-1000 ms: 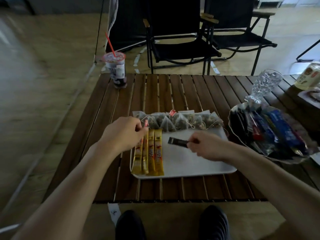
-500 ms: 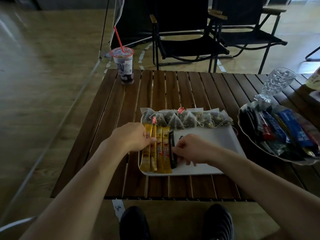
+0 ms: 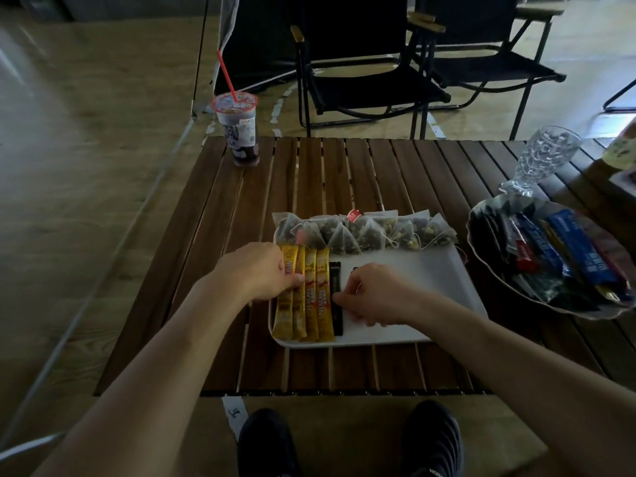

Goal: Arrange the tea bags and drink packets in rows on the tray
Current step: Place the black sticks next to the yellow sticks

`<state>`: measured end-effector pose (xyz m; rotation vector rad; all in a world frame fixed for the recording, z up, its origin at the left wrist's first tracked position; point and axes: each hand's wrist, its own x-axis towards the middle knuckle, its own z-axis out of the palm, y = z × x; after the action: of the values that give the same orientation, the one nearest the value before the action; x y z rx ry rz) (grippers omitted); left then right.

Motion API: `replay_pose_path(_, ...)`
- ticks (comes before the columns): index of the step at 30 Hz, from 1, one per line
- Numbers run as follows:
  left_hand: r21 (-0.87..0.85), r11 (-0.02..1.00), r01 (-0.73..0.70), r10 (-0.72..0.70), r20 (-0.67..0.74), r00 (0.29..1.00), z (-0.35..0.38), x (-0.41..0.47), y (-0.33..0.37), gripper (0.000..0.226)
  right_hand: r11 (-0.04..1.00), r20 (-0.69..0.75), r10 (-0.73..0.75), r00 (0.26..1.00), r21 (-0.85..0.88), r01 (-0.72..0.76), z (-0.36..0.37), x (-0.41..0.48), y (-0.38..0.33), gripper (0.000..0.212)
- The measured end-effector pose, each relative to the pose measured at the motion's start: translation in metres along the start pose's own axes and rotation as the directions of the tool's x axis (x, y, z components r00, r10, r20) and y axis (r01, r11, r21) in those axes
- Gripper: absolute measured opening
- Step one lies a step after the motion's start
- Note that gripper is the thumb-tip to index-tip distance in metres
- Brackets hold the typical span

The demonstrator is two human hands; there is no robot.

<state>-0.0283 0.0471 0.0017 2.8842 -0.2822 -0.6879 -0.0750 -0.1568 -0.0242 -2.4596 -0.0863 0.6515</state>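
While I watch through the head camera, both arms reach over the slatted wooden tabletop [image 3: 344, 177] to the white tray [image 3: 430, 280]. Pyramid tea bags [image 3: 364, 232] lie in a row along the tray's 12 o'clock edge, overlapping one another. At the tray's 9 o'clock end, four yellow Nescafé sticks [image 3: 313, 297] lie side by side, their lengths running from 12 to 6 o'clock. A black stick packet [image 3: 335, 287] lies touching the rightmost yellow one, parallel to it.

My left grip [image 3: 254, 273] is curled, thumb pressed down on the leftmost yellow stick, holding it. My right grip [image 3: 375, 294] pinches the black stick packet at its middle with thumb and fingertips. A dark sliver shows just behind the right knuckles; it may be another packet, but I cannot tell.

At 3 o'clock from the tray, a glass dish [image 3: 492, 206] holds a loose heap of blue, red and dark packets [image 3: 557, 256]. A cut-glass goblet [image 3: 547, 156] stands at 2 o'clock, and a sealed plastic cup [image 3: 239, 129] with a red straw at 11 o'clock. Black folding chairs [image 3: 371, 80] stand beyond the tabletop.
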Motion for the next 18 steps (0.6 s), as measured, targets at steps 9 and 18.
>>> replay_pose_path(9,0.026,0.994,-0.106,0.109,-0.126,0.986,-0.006,-0.014,0.029,0.029,0.985,-0.378,0.135,0.916,-0.045,-0.164,-0.082,-0.026,0.055,0.028)
replay_pose_path(18,0.052,0.983,-0.179,0.186,-0.212,0.959,-0.004,-0.006,0.045,0.027,0.864,-0.65,0.389,0.652,0.012,-0.503,-0.132,-0.035,0.143,0.043)
